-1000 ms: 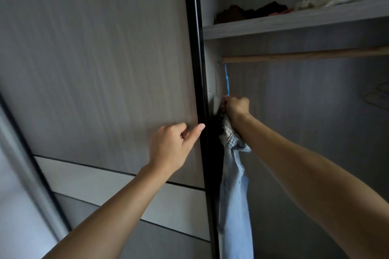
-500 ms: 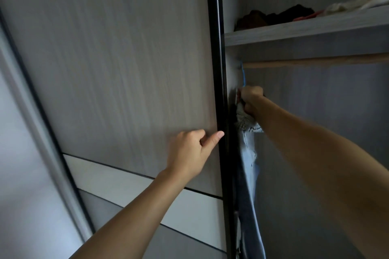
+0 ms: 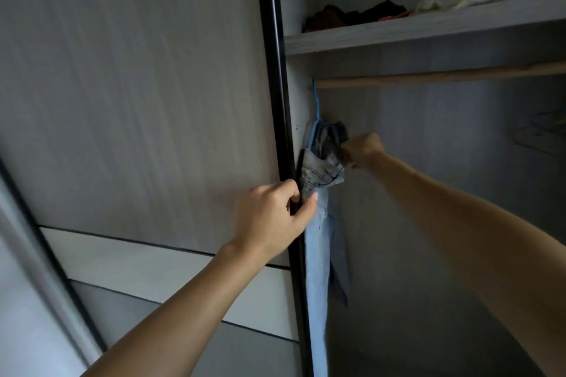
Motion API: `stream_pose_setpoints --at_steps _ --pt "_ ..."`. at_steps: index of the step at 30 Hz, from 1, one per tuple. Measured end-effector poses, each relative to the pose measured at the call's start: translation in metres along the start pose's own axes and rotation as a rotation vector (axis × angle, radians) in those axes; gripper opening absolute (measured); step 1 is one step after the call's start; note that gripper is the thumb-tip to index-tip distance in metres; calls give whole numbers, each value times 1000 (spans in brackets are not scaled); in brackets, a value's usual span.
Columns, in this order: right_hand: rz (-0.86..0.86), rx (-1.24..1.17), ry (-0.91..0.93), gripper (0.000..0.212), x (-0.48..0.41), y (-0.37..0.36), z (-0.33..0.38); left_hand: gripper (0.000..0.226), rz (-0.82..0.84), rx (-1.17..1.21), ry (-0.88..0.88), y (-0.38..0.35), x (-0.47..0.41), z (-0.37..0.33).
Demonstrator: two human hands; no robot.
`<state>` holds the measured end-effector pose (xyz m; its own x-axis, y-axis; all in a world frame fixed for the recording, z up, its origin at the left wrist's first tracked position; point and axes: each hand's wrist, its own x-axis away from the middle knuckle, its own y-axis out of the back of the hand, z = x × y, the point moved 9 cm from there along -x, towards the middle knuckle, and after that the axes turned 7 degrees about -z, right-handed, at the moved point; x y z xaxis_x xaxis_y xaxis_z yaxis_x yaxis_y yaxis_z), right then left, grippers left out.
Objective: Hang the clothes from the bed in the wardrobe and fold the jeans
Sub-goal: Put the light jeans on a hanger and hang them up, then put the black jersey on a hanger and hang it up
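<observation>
Progress: light-blue garment point(image 3: 318, 242) is hanging on rod point(image 3: 428, 78) | right hand point(image 3: 363, 151) pinching its top | left hand point(image 3: 271, 217) gripping door edge point(image 3: 277, 101) | bed unseen.

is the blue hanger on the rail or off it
On it: the blue hanger hooks over the wooden rail, and light denim clothes hang from it.

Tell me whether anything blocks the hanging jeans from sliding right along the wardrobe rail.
Nothing visible does. The blue hanger hooks the wooden rail at its far left end, and the rail is bare to the picture's right edge. The right hand grips the jeans.
</observation>
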<state>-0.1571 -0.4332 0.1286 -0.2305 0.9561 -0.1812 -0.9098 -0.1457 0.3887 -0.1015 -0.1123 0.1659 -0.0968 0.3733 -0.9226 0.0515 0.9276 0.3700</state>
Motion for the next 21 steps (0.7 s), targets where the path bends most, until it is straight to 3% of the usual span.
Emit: stream_pose_setpoints --at_steps 3,6,10,18,21 --pt "-36 172 -10 25 9 44 -49 35 101 20 -3 -30 16 -28" --pt "-64 384 -38 17 52 104 -95 33 412 -72 93 -83 41 -50" --pt "-50 585 -47 24 115 191 -153 30 666 -110 114 -145 77 -105" --pt "-105 881 -25 19 260 388 -246 27 899 3 25 -223 156 -305" --pt "-151 949 10 17 314 460 -267 27 885 95 26 -230 170 -389"
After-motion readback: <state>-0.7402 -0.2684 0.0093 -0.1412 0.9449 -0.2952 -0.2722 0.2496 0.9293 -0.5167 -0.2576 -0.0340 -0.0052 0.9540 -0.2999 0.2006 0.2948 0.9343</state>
